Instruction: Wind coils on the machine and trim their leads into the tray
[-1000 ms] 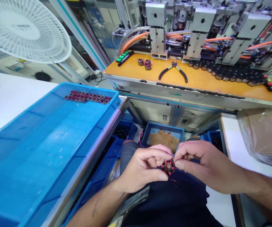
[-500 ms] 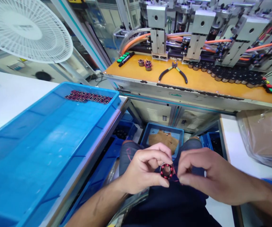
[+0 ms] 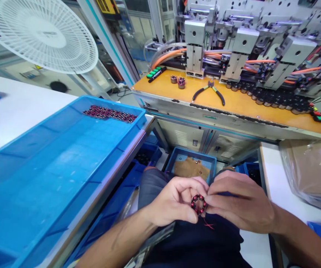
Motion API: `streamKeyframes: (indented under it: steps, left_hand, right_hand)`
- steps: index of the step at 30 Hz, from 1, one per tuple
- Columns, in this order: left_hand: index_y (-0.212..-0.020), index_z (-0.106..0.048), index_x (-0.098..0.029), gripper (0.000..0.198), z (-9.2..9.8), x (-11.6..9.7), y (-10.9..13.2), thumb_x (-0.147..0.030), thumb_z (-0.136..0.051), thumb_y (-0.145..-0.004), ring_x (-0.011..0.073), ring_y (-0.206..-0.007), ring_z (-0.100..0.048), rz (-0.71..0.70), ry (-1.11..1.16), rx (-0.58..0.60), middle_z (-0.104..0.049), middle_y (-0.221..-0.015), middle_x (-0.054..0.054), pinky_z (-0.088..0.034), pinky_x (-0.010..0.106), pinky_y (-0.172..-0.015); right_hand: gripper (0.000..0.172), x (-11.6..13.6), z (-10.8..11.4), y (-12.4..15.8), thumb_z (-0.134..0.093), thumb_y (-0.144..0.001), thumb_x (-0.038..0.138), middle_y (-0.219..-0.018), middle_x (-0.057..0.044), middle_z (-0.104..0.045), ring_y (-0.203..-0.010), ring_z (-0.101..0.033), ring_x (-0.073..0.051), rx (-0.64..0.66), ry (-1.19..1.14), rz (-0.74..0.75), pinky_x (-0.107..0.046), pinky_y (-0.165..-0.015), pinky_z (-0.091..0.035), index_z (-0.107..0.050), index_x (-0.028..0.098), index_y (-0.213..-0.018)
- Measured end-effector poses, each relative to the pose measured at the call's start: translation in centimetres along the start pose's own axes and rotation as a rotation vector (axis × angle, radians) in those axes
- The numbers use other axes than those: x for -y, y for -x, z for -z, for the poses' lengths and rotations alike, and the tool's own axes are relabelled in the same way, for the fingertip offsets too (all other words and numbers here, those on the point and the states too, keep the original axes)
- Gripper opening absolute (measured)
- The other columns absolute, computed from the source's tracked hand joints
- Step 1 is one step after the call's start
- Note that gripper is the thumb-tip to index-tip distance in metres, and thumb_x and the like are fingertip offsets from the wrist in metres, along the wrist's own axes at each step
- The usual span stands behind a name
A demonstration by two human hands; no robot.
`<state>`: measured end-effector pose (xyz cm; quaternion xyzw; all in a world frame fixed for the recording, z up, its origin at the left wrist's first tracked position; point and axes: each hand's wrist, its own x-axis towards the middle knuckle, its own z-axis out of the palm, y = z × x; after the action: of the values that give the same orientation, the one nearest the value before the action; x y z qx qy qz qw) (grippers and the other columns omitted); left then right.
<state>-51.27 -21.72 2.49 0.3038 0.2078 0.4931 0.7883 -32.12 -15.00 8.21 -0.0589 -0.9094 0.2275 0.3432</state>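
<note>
Over my lap, my left hand (image 3: pixel 174 201) pinches a small round stator (image 3: pixel 198 204) wound with red copper coils, thumb below and fingers above. My right hand (image 3: pixel 238 204) meets it from the right, fingertips pressed on the stator's edge. Thin red wire ends (image 3: pixel 208 225) hang beneath the part. Both hands are closed around it.
A large blue tray (image 3: pixel 65 156) lies at my left with several red stators (image 3: pixel 110 113) at its far end. Ahead, an orange bench (image 3: pixel 233 100) carries pliers (image 3: pixel 208 90), two stators (image 3: pixel 177 80), markers and a winding machine. A white fan (image 3: pixel 40 33) stands upper left; a plastic bag (image 3: pixel 311 167) lies right.
My right hand pulled away to the right and down, then came back against the stator. The view has shifted slightly, and the hands sit a little lower in the picture.
</note>
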Motion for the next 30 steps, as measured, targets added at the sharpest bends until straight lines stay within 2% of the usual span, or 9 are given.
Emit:
streamKeyframes:
  steps: [6,10,15,18,20,22,27,30]
  left_hand:
    - [-0.089,-0.076,-0.016,0.032,0.3,0.0,0.1,-0.022,-0.091,-0.061,0.0056,-0.064,-0.063,-0.046,-0.043,0.002,-0.058,-0.094,0.002,-0.05,0.016,-0.061]
    - [-0.095,-0.078,-0.02,0.032,0.2,-0.1,-0.2,-0.014,-0.088,-0.064,0.0048,-0.067,-0.058,-0.195,-0.189,-0.023,-0.057,-0.095,0.002,-0.05,0.017,-0.064]
    - [-0.107,-0.076,-0.027,0.043,0.4,0.1,-0.1,-0.01,-0.085,-0.068,0.0101,-0.081,-0.06,-0.375,-0.428,-0.089,-0.06,-0.103,0.005,-0.052,0.022,-0.074]
    - [-0.119,-0.068,-0.021,0.061,0.9,-0.2,0.2,-0.025,-0.09,-0.062,0.0143,-0.084,-0.061,-0.27,-0.472,-0.125,-0.064,-0.097,0.006,-0.051,0.025,-0.077]
    - [-0.115,-0.067,-0.015,0.055,1.1,-0.7,0.4,-0.035,-0.087,-0.068,0.0127,-0.075,-0.058,-0.124,-0.499,-0.102,-0.064,-0.083,0.004,-0.049,0.023,-0.069]
    - [-0.107,-0.067,-0.013,0.039,1.2,-1.0,0.7,-0.036,-0.079,-0.078,0.0102,-0.066,-0.057,-0.042,-0.511,-0.088,-0.062,-0.074,0.002,-0.047,0.021,-0.063]
    - [-0.112,-0.064,-0.014,0.025,0.9,-0.5,1.0,-0.025,-0.066,-0.09,0.0122,-0.068,-0.067,-0.112,-0.446,-0.101,-0.069,-0.077,0.004,-0.053,0.023,-0.065]
    - [-0.107,-0.066,-0.015,0.019,0.8,-0.2,0.9,-0.018,-0.067,-0.088,0.0134,-0.073,-0.071,-0.185,-0.393,-0.098,-0.069,-0.087,0.006,-0.056,0.023,-0.066]
  right_hand:
    - [0.006,-0.2,-0.6,0.5,-0.062,-0.092,0.013,-0.082,-0.007,-0.07,-0.073,-0.064,-0.014,-0.063,-0.021,-0.017,-0.027,-0.066,-0.056,-0.067,0.013,-0.095]
    - [0.01,0.1,-1.5,1.0,-0.06,-0.091,0.008,-0.082,-0.007,-0.069,-0.071,-0.064,-0.014,-0.143,-0.056,-0.124,-0.026,-0.064,-0.056,-0.067,0.014,-0.095]
    - [0.012,0.5,-2.9,1.5,-0.057,-0.088,0.005,-0.078,-0.005,-0.065,-0.066,-0.065,-0.013,-0.288,-0.064,-0.232,-0.024,-0.061,-0.056,-0.065,0.015,-0.09]
    - [0.014,0.5,-3.4,1.7,-0.055,-0.088,0.005,-0.076,-0.004,-0.065,-0.064,-0.064,-0.013,-0.317,-0.024,-0.224,-0.024,-0.06,-0.056,-0.063,0.017,-0.089]
    - [0.014,0.4,-3.4,1.8,-0.055,-0.087,0.004,-0.076,-0.005,-0.065,-0.064,-0.064,-0.013,-0.326,-0.012,-0.22,-0.024,-0.06,-0.056,-0.064,0.016,-0.088]
    - [0.013,0.4,-3.4,1.7,-0.056,-0.087,0.004,-0.075,-0.005,-0.065,-0.064,-0.064,-0.013,-0.333,-0.007,-0.216,-0.024,-0.059,-0.056,-0.064,0.015,-0.086]
    - [0.013,0.6,-3.5,1.5,-0.056,-0.088,0.005,-0.074,-0.004,-0.064,-0.062,-0.062,-0.012,-0.369,0.066,-0.228,-0.023,-0.059,-0.055,-0.064,0.015,-0.086]
    - [0.014,0.8,-3.7,1.4,-0.057,-0.087,0.006,-0.072,-0.003,-0.065,-0.061,-0.064,-0.013,-0.398,0.118,-0.246,-0.023,-0.059,-0.056,-0.065,0.017,-0.087]
